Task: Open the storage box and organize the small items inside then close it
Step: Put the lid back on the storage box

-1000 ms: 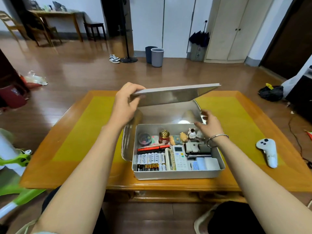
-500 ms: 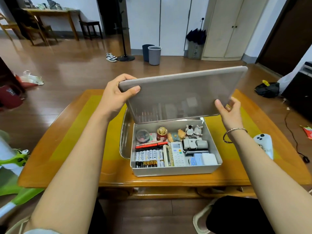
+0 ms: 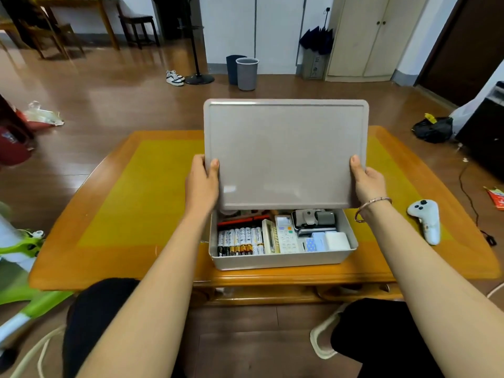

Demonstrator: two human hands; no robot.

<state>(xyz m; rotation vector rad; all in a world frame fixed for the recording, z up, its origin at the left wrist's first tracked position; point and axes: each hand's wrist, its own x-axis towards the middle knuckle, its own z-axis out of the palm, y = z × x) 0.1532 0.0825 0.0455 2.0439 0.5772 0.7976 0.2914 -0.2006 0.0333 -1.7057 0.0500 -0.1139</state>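
The lid [image 3: 283, 156] looks matt grey plastic, faintly speckled, as does the storage box [image 3: 281, 260]. The tabletop [image 3: 131, 192] is glossy varnished wood; the floor [image 3: 114, 105] is shiny wood, perhaps laminate.

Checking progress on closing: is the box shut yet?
Not yet. Both hands hold the lid tilted above the box; batteries show.
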